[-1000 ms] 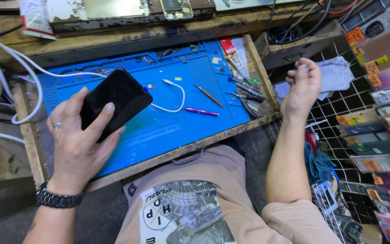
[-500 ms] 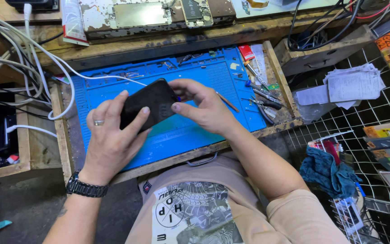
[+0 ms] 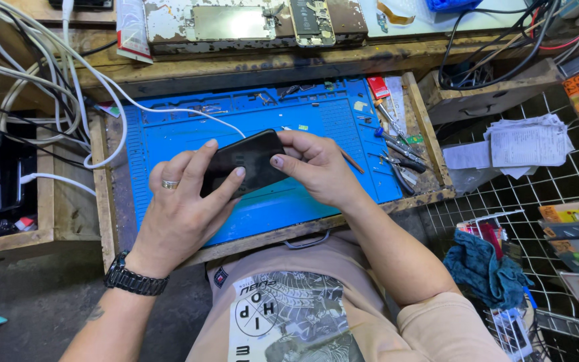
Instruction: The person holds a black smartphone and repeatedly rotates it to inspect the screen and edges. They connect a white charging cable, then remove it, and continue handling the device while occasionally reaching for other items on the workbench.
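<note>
Both the left hand (image 3: 182, 208) and the right hand (image 3: 319, 167) close their fingers (image 3: 226, 184) around a black smartphone (image 3: 246, 161) above the blue repair mat (image 3: 169, 137) on the counter (image 3: 249, 67).

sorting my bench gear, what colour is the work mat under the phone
Blue work mat, clearest in the head view.

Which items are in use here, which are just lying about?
In use: glossy black slab phone, held by left hand and right hand; blue silicone work mat.
Lying about: metal tweezers and hand tools; white cables; crumpled paper slips; teal cloth.
</note>
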`<action>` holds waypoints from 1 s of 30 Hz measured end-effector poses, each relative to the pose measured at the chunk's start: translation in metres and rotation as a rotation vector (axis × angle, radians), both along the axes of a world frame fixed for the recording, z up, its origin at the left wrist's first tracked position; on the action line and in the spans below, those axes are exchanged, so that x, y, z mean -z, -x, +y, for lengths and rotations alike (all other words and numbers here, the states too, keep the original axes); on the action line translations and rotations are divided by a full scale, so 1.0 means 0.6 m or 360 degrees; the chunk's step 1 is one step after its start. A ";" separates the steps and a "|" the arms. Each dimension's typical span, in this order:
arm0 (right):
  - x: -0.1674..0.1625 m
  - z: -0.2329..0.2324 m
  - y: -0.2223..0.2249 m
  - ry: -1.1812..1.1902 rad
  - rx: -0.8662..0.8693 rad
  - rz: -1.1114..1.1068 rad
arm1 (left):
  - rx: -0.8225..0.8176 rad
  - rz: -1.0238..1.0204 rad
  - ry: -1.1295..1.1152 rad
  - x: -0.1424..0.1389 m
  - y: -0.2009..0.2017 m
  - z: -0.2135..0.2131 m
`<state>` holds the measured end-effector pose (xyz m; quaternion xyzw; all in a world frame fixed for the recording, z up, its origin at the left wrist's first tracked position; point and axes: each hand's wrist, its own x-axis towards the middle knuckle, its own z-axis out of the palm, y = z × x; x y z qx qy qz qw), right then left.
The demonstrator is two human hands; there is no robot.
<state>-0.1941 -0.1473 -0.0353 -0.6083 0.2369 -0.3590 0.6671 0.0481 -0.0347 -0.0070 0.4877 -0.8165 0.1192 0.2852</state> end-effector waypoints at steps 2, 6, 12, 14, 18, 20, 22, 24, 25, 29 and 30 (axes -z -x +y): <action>0.001 0.002 0.000 0.0013 0.0018 0.0018 | 0.0015 -0.0013 0.0019 -0.006 -0.001 0.002; 0.002 0.011 0.008 -0.0011 0.0015 0.0035 | 0.0025 -0.0051 0.0096 -0.019 -0.002 0.010; 0.000 0.028 0.030 0.0029 0.0052 0.0062 | 0.0067 -0.0154 0.0188 -0.031 0.000 0.019; -0.002 0.029 0.035 0.0019 0.0049 0.0034 | 0.0073 -0.0149 0.0188 -0.033 0.004 0.018; -0.001 0.030 0.041 -0.0081 0.0032 -0.0034 | 0.0074 -0.0151 0.0130 -0.032 0.019 0.013; 0.003 0.030 0.046 -0.0142 0.0058 -0.0038 | 0.0088 -0.0067 0.0086 -0.027 0.031 0.008; 0.008 0.030 0.057 -0.0131 0.0022 -0.0054 | 0.0094 -0.0019 0.0046 -0.021 0.044 0.005; 0.014 0.028 0.068 -0.0140 -0.0012 -0.0085 | 0.0085 -0.0004 0.0011 -0.013 0.057 0.002; 0.017 0.028 0.072 -0.0157 -0.0025 -0.0106 | 0.0087 0.0017 -0.0009 -0.010 0.062 0.002; 0.030 0.025 0.080 -0.0182 -0.0007 -0.0194 | 0.0104 0.0174 -0.0151 -0.003 0.078 0.001; 0.032 0.025 0.081 -0.0219 0.0020 -0.0193 | 0.0112 0.0231 -0.0207 -0.003 0.082 0.003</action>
